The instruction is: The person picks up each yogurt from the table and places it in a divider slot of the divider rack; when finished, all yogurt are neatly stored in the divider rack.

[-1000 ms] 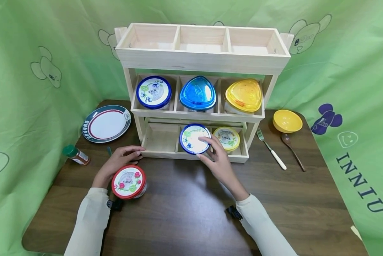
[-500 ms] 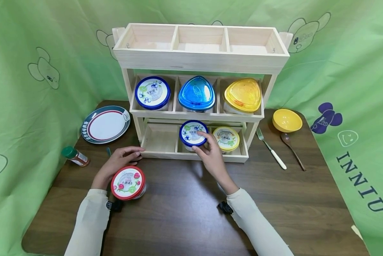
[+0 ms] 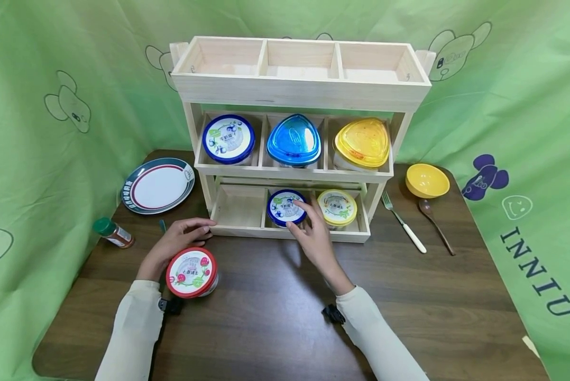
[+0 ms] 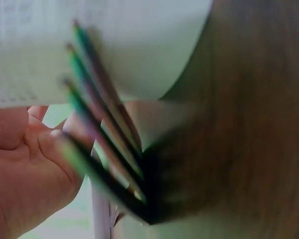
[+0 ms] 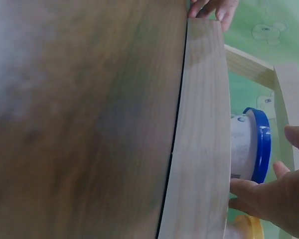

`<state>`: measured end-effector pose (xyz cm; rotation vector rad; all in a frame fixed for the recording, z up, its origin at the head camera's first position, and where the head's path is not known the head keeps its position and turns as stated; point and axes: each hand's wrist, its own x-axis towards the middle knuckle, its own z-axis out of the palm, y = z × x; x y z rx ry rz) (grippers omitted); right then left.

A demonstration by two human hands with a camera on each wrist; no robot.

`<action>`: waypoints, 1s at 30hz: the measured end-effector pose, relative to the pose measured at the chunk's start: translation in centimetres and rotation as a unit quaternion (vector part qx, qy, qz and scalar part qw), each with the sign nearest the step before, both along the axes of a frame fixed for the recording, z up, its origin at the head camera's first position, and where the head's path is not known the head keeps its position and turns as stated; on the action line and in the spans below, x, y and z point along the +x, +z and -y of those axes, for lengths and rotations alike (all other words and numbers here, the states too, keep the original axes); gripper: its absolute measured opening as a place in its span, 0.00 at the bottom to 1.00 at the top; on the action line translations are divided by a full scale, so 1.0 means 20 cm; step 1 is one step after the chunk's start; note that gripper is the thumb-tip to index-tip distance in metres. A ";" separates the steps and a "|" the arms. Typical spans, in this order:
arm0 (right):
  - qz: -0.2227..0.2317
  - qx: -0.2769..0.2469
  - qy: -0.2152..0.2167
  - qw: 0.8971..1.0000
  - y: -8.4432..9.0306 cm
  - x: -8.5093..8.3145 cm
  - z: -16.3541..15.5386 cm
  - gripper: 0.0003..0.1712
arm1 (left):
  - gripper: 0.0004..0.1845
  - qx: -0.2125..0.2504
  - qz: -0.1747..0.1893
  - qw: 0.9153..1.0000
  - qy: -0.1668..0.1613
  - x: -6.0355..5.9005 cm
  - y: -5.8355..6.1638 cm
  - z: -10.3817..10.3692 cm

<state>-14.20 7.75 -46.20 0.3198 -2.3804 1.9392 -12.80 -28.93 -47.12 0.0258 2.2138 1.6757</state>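
Blue-lidded tub [image 3: 286, 207] now sits inside the middle compartment of the bottom shelf of the wooden rack [image 3: 299, 90]; a second ago it was raised at the front of that compartment with its lid tipped toward the camera, and half a second ago it was partway in. It stands just left of a yellow-lidded tub [image 3: 337, 207] in the right compartment, while the left compartment beside it holds nothing. The right hand [image 3: 315, 241] has followed it in and its fingers [image 5: 249, 191] curl round the tub's side below the blue rim, thumb over the lid, so the grip is not yet let go; judging by this, the tub looks placed and only the release remains. The left hand [image 3: 173, 244] has not moved: it rests on the table [image 3: 275, 317] with relaxed fingers touching the near left corner of the rack, holding nothing, and a red-lidded tub [image 3: 192, 272] stands just beside its wrist on the near side.
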 end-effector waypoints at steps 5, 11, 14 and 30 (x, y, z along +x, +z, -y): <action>-0.015 0.005 0.015 1.000 0.00 0.04 -0.03 0.32 | 0.22 -0.003 -0.001 1.000 -0.002 0.00 0.00 0.00; -0.045 0.012 0.001 0.999 0.03 0.13 -0.04 0.28 | 0.22 0.000 -0.008 1.000 -0.004 0.01 0.00 -0.01; -0.057 0.007 -0.002 0.998 0.04 0.16 -0.04 0.27 | 0.21 0.002 -0.014 1.000 -0.006 0.01 0.00 -0.01; -0.149 0.028 0.114 0.982 0.02 0.23 0.14 0.26 | 0.22 0.002 -0.007 1.000 -0.001 0.01 -0.01 -0.01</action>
